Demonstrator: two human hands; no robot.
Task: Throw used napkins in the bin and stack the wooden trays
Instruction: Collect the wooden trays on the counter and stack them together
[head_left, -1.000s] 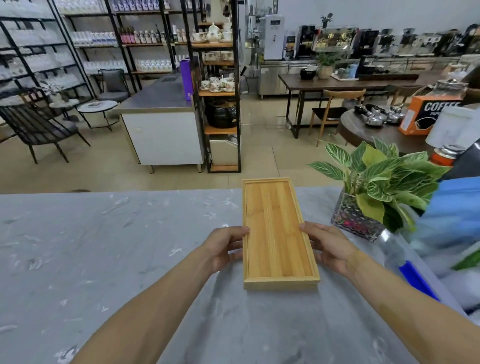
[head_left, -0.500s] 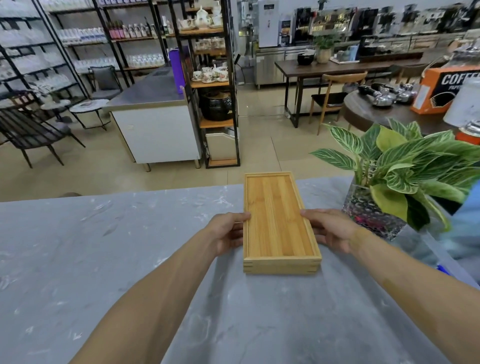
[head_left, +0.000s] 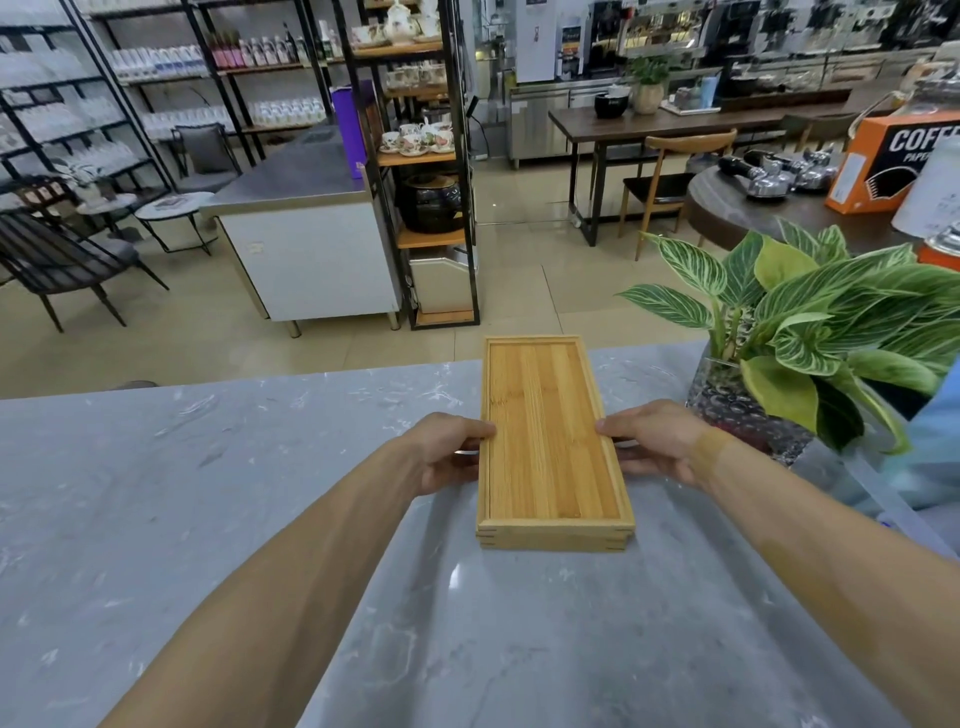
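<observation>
The left hand (head_left: 451, 451) and right hand (head_left: 655, 440) each grasp a long side of the wooden tray (head_left: 551, 441), thumbs on the rim, fingers underneath. The tray rests on the grey marble counter (head_left: 208, 493) near its far edge, just beside the potted plant (head_left: 810, 332). Compared with a second earlier, the tray lies slightly farther from the person and the hands are unchanged. It looks like a settled stack of two, the trays empty; no napkins are visible, so stacking appears nearly finished.
</observation>
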